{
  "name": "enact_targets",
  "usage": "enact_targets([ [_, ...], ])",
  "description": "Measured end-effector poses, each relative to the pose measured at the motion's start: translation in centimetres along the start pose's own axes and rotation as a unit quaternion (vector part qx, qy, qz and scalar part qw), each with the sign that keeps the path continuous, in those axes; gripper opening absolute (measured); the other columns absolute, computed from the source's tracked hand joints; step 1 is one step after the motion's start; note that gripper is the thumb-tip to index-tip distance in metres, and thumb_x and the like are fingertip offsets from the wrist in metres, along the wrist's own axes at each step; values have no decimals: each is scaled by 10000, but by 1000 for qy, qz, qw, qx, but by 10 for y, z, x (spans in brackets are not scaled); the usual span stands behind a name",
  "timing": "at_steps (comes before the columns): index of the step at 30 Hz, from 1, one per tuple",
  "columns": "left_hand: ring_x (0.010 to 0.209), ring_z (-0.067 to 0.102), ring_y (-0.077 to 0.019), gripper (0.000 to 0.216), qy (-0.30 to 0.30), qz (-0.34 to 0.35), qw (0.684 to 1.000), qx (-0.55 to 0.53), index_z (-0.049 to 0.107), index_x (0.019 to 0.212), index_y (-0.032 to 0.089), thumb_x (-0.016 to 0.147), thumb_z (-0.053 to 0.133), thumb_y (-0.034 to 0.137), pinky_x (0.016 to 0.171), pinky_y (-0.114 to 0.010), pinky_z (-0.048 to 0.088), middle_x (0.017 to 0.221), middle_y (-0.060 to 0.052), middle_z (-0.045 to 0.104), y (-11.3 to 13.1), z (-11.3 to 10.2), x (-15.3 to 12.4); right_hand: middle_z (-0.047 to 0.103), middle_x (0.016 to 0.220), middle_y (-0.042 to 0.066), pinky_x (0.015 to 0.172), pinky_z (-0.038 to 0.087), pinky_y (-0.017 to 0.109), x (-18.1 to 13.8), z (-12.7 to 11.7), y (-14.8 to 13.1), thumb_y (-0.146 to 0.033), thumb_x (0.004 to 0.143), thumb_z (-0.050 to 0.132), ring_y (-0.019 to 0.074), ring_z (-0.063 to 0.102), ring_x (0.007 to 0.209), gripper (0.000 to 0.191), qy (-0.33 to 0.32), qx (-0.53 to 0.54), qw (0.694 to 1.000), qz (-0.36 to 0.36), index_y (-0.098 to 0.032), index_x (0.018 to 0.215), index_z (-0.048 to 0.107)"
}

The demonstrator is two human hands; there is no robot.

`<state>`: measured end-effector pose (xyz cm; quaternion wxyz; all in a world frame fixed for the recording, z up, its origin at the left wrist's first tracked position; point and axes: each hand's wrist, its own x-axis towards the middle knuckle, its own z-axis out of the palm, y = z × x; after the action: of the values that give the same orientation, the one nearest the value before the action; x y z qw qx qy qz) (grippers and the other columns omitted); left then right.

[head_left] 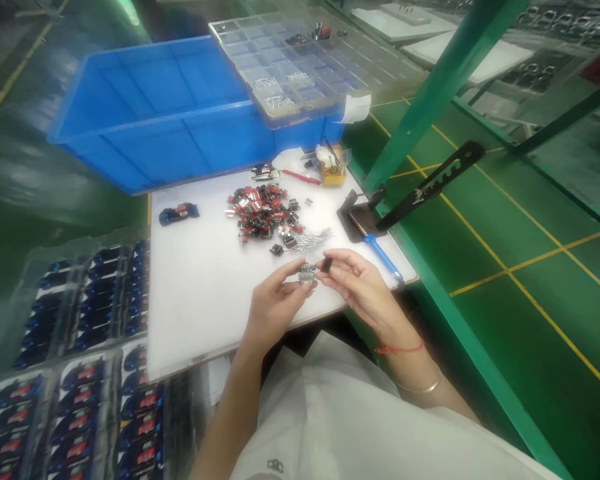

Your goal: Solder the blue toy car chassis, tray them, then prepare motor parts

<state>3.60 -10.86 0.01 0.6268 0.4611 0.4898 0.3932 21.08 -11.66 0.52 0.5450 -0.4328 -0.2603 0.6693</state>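
My left hand (279, 298) pinches a small silvery ribbed part (307, 273) between thumb and fingers. Close beside it, a small black block-like part (327, 265) sits in the closed fingers of my right hand (363, 283). Whether the two parts touch is too small to tell. Just beyond my hands lie a fan of thin metal pins (313, 240) and a heap of small red, black and silver parts (263, 210). To the right, a blue-handled tool like a soldering iron (380, 257) leans on a black metal stand (363, 217).
The white tabletop (195, 307) carries a dark blue model car piece (179, 213), a red pen (303, 177) and a yellow box (333, 175). Behind stand a blue bin (180, 143) and a compartment tray (280, 73). Trays of car pieces (80, 400) lie lower left; a green post (430, 100) rises right.
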Motion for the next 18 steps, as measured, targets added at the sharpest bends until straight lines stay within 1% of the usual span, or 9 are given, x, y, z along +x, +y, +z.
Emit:
enact_targets([
  [6, 877, 747, -228, 565, -15, 14, 1000, -1, 655, 1289, 181, 772, 787, 365, 894, -377, 618, 927, -56, 771, -3, 2, -2, 757, 903, 3, 760, 607, 244, -5, 1, -3, -351, 652, 891, 130, 738, 773, 349, 11, -28, 999, -20, -241, 940, 728],
  [8, 874, 745, -219, 560, -16, 22, 1000, 3, 649, 1296, 199, 779, 782, 370, 884, -370, 621, 989, -57, 764, -5, 2, -2, 751, 903, 1, 769, 607, 259, -6, -1, -3, -355, 661, 886, 129, 732, 769, 346, 9, -37, 999, -23, -246, 949, 731],
  [10, 899, 741, -214, 550, -12, 29, 999, 9, 649, 1294, 234, 780, 782, 377, 877, -361, 623, 1111, -58, 737, -7, 2, -1, 744, 917, -4, 789, 606, 272, -7, -4, -2, -353, 691, 869, 123, 723, 771, 323, 0, -49, 998, -25, -260, 969, 734],
  [12, 932, 734, -219, 544, -11, 28, 999, 15, 652, 1284, 256, 773, 788, 383, 867, -358, 623, 1161, -56, 718, -8, 2, -1, 737, 928, -8, 803, 604, 283, -7, -6, -2, -351, 720, 851, 118, 714, 772, 304, -7, -62, 998, -25, -274, 990, 735],
  [15, 949, 725, -219, 489, -22, 29, 999, 20, 675, 1235, 249, 773, 790, 361, 880, -350, 609, 1134, -56, 728, -7, 2, 0, 731, 898, -8, 769, 596, 280, -7, -6, -3, -352, 723, 847, 122, 702, 761, 297, -6, -80, 996, -30, -273, 987, 736],
  [18, 933, 722, -208, 430, -27, 45, 998, 22, 696, 1188, 234, 778, 785, 328, 900, -341, 591, 1104, -53, 742, -6, 3, 0, 727, 846, -4, 711, 573, 265, -7, -2, -4, -363, 688, 867, 128, 680, 744, 309, 4, -87, 995, -43, -260, 950, 739],
])
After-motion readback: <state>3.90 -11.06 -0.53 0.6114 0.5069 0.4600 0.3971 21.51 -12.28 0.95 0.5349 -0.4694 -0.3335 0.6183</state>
